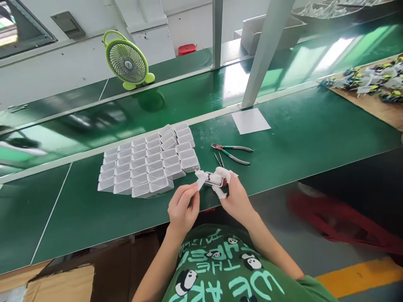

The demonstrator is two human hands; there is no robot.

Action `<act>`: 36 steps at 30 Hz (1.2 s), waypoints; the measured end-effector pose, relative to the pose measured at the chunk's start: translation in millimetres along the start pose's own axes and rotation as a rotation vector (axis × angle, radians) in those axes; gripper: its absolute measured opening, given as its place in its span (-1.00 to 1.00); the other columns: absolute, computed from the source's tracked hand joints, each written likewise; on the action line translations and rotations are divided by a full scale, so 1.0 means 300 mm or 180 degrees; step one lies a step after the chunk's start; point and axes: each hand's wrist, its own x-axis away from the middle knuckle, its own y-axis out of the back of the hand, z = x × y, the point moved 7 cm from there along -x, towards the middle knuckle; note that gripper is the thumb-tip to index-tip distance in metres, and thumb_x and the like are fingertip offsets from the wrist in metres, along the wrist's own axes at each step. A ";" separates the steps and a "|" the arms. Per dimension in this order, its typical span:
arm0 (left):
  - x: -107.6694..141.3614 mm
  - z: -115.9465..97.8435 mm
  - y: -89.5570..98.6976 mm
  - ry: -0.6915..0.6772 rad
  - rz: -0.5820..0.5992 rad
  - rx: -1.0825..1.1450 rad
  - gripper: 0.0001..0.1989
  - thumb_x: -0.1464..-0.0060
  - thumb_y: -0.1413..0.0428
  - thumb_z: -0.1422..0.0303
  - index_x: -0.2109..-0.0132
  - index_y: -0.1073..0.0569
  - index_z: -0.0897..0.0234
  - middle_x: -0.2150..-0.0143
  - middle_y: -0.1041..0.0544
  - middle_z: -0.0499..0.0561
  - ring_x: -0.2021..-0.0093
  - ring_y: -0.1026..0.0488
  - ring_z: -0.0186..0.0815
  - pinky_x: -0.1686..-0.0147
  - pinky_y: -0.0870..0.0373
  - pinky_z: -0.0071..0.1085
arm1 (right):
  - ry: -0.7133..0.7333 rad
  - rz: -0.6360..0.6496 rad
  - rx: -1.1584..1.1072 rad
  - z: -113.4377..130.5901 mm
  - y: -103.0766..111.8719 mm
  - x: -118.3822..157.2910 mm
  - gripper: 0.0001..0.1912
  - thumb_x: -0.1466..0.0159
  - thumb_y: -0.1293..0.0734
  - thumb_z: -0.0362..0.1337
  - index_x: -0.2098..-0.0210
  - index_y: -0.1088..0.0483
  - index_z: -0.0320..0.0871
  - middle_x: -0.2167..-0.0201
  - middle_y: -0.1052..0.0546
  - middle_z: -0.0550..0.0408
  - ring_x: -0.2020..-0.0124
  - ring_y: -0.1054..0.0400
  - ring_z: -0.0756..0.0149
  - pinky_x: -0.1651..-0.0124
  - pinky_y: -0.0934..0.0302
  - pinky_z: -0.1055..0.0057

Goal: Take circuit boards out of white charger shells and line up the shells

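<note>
The left fingers [192, 189] pinched a white strip [201, 180] at the left end of a white part [215, 179]; the right fingers [224, 172] gripped its right end. Its long axis ran roughly left to right, above the worktop's [283, 147] near edge, pliers [219, 147] beyond.

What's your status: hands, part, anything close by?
Left hand pinches a thin white piece. Right hand grips small white part. Pliers lie just beyond, white trays off to the left.
</note>
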 end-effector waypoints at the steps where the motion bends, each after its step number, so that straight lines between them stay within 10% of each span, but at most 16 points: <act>1: 0.005 0.002 -0.004 0.0068 -0.0085 -0.0046 -0.71 -0.04 -0.19 0.70 0.13 -0.48 0.30 0.22 -0.58 0.05 0.23 -0.56 -0.35 0.22 -0.55 -0.45 | 0.0000 0.0018 -0.0049 -0.006 -0.005 -0.004 -0.50 -0.33 -0.23 -0.41 -0.24 -0.12 -0.08 0.00 -0.48 -0.07 -0.03 -0.38 0.05 -0.11 -0.34 0.02; 13: 0.000 0.047 -0.040 0.0321 -0.0260 -0.0276 -0.66 -0.02 -0.21 0.71 0.07 -0.51 0.33 0.23 -0.54 0.06 0.25 -0.51 -0.34 0.34 -0.55 -0.43 | -0.0054 -0.0246 -0.0328 -0.043 -0.030 -0.009 -0.52 -0.29 -0.25 -0.46 -0.18 -0.15 -0.16 0.19 -0.46 -0.05 0.14 -0.37 0.14 0.09 -0.42 0.21; 29: -0.044 0.009 -0.087 -0.0419 0.1192 0.0025 -0.72 -0.17 -0.13 0.63 -0.03 -0.46 0.44 0.23 -0.52 0.14 0.22 -0.46 -0.25 0.32 -0.48 -0.35 | 0.0250 -0.0052 0.0069 -0.017 -0.020 -0.018 -0.51 -0.31 -0.26 -0.44 -0.21 -0.16 -0.14 0.07 -0.46 -0.07 0.04 -0.36 0.15 -0.02 -0.37 0.20; 36: -0.063 -0.003 -0.071 -0.0541 0.1534 -0.0001 -0.85 -0.23 -0.06 0.58 0.06 -0.46 0.48 0.30 -0.53 0.12 0.33 -0.45 -0.28 0.39 -0.47 -0.34 | 0.0838 0.0834 0.0594 -0.005 -0.060 0.000 -0.66 -0.20 -0.21 -0.61 0.10 -0.34 -0.17 -0.05 -0.30 -0.22 0.02 -0.24 -0.02 0.14 -0.30 0.12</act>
